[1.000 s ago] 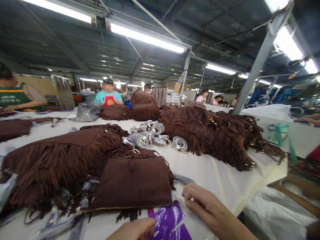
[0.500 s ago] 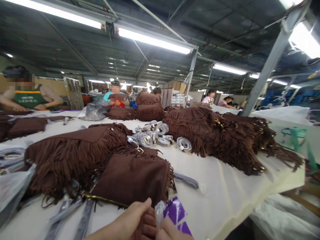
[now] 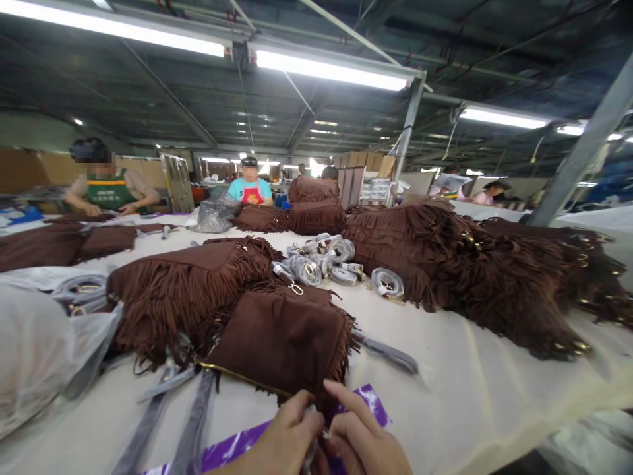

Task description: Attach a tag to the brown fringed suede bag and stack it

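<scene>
At the near edge of the table, my left hand (image 3: 284, 439) pinches a small crumpled piece of clear plastic wrapping (image 3: 310, 432). Beside it, my right hand (image 3: 368, 435) has its fingers bent in toward the same spot, the index finger more extended; what its fingertips hold is hidden. A purple strip with white marks (image 3: 237, 445) passes under and behind both hands. Just beyond them lies a dark brown fringed bag (image 3: 281, 336), flat, with a gold zipper along its near edge.
Another fringed bag (image 3: 173, 284) lies to the left, near plastic-wrapped straps (image 3: 192, 422). Coiled straps with gold clasps (image 3: 316, 260) sit mid-table. A large fringed pile (image 3: 445, 264) fills the right. Translucent plastic bags (image 3: 44, 349) lie at left. Co-workers (image 3: 111, 185) stand across.
The view has swung left. My left hand now pinches the clear plastic that was between both hands, and my right index finger has extended. More of the purple strip shows on the left.
</scene>
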A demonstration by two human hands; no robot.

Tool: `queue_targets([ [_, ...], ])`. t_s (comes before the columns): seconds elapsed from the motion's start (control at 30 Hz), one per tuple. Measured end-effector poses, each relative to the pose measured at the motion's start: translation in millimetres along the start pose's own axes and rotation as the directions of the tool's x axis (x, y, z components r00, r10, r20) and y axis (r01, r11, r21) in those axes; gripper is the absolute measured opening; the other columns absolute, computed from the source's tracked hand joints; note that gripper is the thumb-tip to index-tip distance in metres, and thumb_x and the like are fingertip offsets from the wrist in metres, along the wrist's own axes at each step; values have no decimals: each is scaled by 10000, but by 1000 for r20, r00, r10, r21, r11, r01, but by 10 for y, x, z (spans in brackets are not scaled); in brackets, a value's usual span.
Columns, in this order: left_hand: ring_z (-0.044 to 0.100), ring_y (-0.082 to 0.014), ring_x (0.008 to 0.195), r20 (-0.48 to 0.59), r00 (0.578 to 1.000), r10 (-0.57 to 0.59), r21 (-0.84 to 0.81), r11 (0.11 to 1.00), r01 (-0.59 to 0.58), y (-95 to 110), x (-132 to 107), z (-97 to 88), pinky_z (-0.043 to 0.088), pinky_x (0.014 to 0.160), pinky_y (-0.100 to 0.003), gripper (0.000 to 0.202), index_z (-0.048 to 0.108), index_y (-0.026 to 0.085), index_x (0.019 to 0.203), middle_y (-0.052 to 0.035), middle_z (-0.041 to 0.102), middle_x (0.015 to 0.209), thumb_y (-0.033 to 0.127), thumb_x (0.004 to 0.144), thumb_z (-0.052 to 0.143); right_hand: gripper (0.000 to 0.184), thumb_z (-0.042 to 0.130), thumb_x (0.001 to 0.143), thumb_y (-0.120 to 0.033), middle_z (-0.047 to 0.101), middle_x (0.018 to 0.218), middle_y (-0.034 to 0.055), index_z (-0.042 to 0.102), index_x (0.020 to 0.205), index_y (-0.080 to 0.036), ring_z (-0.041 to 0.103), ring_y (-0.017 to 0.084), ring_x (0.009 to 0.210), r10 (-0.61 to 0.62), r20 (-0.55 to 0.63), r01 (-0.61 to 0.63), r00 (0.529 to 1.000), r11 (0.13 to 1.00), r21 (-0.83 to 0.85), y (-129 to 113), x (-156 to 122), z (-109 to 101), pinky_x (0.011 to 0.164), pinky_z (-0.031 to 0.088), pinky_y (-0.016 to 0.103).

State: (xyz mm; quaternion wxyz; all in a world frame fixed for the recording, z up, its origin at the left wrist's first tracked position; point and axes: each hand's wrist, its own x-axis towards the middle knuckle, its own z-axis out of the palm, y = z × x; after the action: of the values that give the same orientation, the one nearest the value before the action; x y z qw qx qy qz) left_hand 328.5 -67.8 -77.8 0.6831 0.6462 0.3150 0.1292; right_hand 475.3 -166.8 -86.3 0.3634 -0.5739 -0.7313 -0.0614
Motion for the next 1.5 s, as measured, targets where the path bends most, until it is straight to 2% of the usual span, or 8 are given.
queue_targets([
  [0.1, 518, -128, 440, 73, 997, -31, 6, 1000, 31, 88, -26, 3, 403, 460, -241, 219, 465, 203, 969, 31, 583, 668, 406, 895, 423, 367, 262, 1052, -154, 550, 1432, 118, 539, 822, -222, 709, 155, 786, -176, 210, 206, 962, 970, -131, 160, 201, -140, 655, 542, 227],
  [0.3, 555, -152, 497, -1, 994, 112, 468, 878, -99, 419, -136, -203, 378, 504, -245, 210, 446, 226, 763, 28, 575, 582, 288, 945, 362, 185, 528, 889, -28, 676, 1027, 42, 564, 840, -203, 628, 197, 787, -134, 386, 257, 913, 923, -287, 308, 518, -131, 648, 519, 260],
  [0.53, 550, -162, 585, -58, 987, 148, 558, 825, -91, 408, -159, -355, 360, 586, -255, 259, 427, 231, 674, 45, 553, 567, 249, 929, 391, 290, 467, 796, 47, 646, 1121, 56, 575, 907, -199, 622, 196, 890, -16, 356, 115, 934, 959, -261, 320, 462, -28, 715, 515, 257],
  [0.77, 606, -214, 1050, -110, 951, 289, 436, 874, -215, 325, -65, -344, 396, 940, -277, 310, 673, 190, 1008, -50, 699, 1042, 198, 896, 384, 208, 482, 869, -12, 628, 1079, 38, 532, 890, -213, 636, 182, 875, 76, 358, -21, 931, 988, -153, 321, 420, -23, 731, 520, 260],
  [0.97, 592, -204, 807, -163, 919, 358, 507, 830, -233, 340, -72, -239, 404, 745, -279, 189, 612, 185, 826, -34, 643, 822, 271, 902, 462, 212, 394, 902, -38, 611, 1222, 93, 493, 871, -223, 676, 171, 854, 127, 312, -114, 942, 992, -60, 345, 376, -34, 742, 546, 279],
  [1.1, 509, -173, 679, -231, 921, 314, 506, 847, -162, 269, -38, -233, 354, 633, -263, 210, 469, 208, 700, 18, 516, 681, 295, 889, 491, 202, 388, 933, -94, 398, 1514, 155, 508, 832, -220, 697, 189, 913, 156, 194, -136, 969, 984, -113, 338, 290, -83, 728, 561, 293],
  [1.3, 507, -175, 704, -197, 907, 373, 504, 832, -232, 223, -24, -214, 353, 650, -264, 213, 477, 205, 709, 0, 531, 718, 248, 916, 449, 401, 232, 1093, -313, 639, 800, 12, 590, 921, -259, 669, 164, 684, 118, 129, -95, 985, 980, -173, 108, 238, -77, 585, 502, 229],
  [1.5, 520, -175, 700, -189, 918, 348, 483, 847, -222, 224, -57, -194, 370, 655, -261, 204, 475, 207, 721, -3, 534, 725, 251, 917, 440, 356, 313, 1092, -408, 690, 829, 14, 612, 977, -253, 695, 159, 745, 176, 22, -177, 984, 984, 33, 44, 203, 57, 676, 519, 206],
])
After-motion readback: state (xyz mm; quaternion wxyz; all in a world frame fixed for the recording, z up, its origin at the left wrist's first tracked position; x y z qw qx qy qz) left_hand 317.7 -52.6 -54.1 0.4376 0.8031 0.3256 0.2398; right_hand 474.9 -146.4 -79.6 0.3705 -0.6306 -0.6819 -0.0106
